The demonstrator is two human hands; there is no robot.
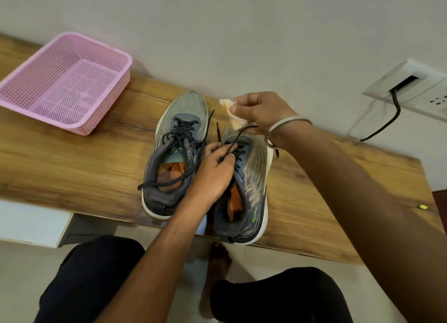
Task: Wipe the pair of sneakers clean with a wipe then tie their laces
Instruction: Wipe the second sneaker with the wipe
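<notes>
Steadying the right grey mesh sneaker (251, 184) by its black laces (232, 146), left hand (212, 175) curls; right hand (261, 112) pinches crumpled pale wipe (233, 115) above its toe.

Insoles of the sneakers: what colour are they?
Orange, seen in the head view inside both the left sneaker and the right sneaker.

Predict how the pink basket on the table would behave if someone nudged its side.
The pink basket looks like thin perforated plastic with nothing inside, so it is probably light and would slide on the smooth wooden table. Its wide, low shape suggests it would not tip. The mesh walls may flex slightly.
</notes>
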